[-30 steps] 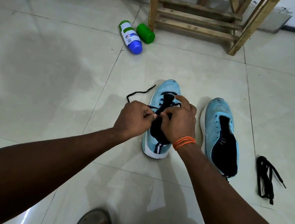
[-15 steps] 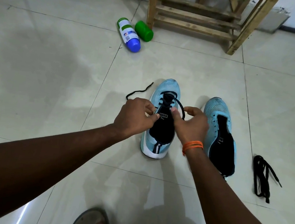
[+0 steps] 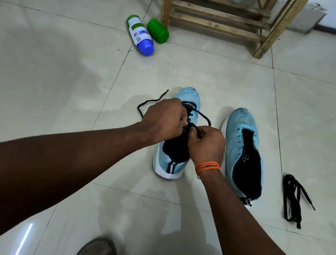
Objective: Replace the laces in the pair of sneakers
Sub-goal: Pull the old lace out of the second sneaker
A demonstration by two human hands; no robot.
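Two light-blue sneakers stand side by side on the tiled floor. The left sneaker (image 3: 187, 98) has a black lace (image 3: 203, 115) threaded through its front eyelets, with one loose end trailing on the floor to its left. My left hand (image 3: 163, 119) and my right hand (image 3: 207, 142) meet over its tongue, each pinching the lace. The right sneaker (image 3: 242, 149) has bare eyelets. A second black lace (image 3: 294, 195) lies bundled on the floor to its right.
A white bottle with a blue cap (image 3: 140, 35) and a green cylinder (image 3: 157, 30) lie on the floor further away. A wooden rack (image 3: 219, 15) stands at the back. A sandalled foot (image 3: 98, 254) shows at the bottom edge.
My hands parted briefly over the sneaker's tongue, then closed together again; the right hand now holds a loop of lace arching over the shoe's right side. The camera view shifted slightly.
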